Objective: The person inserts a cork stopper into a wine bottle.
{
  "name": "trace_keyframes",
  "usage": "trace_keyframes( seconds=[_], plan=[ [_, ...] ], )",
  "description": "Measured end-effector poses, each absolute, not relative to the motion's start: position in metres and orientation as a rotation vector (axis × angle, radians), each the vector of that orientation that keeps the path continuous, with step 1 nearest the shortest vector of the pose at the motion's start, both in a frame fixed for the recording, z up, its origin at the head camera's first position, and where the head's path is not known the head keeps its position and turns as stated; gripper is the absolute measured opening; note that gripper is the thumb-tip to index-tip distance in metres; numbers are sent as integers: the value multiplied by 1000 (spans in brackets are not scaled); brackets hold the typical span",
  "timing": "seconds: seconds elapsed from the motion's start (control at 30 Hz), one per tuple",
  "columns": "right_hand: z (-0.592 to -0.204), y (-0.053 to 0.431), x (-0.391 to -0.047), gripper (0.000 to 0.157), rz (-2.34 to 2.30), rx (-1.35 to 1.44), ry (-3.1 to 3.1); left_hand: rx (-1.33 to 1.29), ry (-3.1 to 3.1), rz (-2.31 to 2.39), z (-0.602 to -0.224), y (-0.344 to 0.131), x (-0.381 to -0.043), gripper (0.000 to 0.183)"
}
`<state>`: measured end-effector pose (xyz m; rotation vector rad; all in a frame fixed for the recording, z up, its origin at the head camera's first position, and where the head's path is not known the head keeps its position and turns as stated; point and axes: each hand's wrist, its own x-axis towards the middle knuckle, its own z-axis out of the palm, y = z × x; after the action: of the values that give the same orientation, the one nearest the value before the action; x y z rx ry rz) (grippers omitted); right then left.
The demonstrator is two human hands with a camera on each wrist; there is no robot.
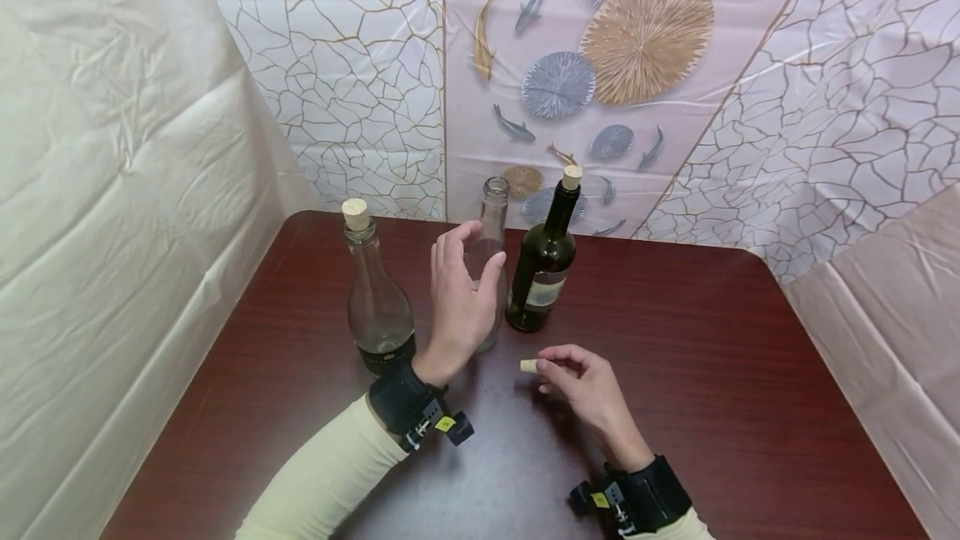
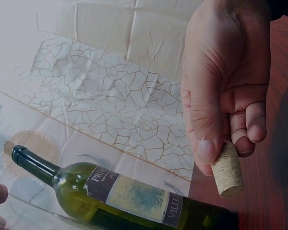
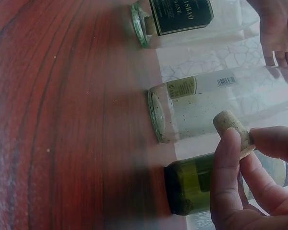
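Between thumb and fingers my right hand pinches a small cork, held over the table in front of the bottles. The right wrist view shows the cork from close by, its free end pointing away from the fingertips. My left hand is raised beside the uncorked clear glass bottle, thumb and fingers spread apart and partly covering it in the head view. Just right of that bottle stands a dark green wine bottle with a cork in its neck.
At the left stands another clear bottle with a dark label and a cork in its mouth. All stand upright on a reddish-brown table. Patterned cloth hangs behind, and plain pale cloth hangs at the left.
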<state>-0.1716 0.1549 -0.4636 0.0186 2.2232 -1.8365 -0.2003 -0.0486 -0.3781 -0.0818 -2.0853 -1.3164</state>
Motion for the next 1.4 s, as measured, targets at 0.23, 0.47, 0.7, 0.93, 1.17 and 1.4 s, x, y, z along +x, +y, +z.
trace_keyframes(
  seconds=[0.23, 0.47, 0.7, 0.93, 1.17, 1.4],
  plan=[
    [-461, 158, -173, 26, -1760, -9, 2291, -131, -2118, -1352, -376, -53, -197, 46],
    [-444, 160, -181, 22, -1522, -269, 2565, -183, -2164, -1365, -374, -60, -201, 46],
    [-420, 152, -192, 13, -1204, -668, 2821, -234, -2192, -1316, -372, -66, -203, 48],
    [-395, 141, -203, 14, -1011, -884, 2802, -235, -2230, -1359, -371, -68, -203, 51],
    [-361, 132, -215, 13, -839, -979, 2803, -236, -2241, -1384, -372, -69, -202, 51],
    [-333, 127, -220, 15, -743, -1075, 2837, -250, -2238, -1379, -373, -69, -203, 51]
  ],
)
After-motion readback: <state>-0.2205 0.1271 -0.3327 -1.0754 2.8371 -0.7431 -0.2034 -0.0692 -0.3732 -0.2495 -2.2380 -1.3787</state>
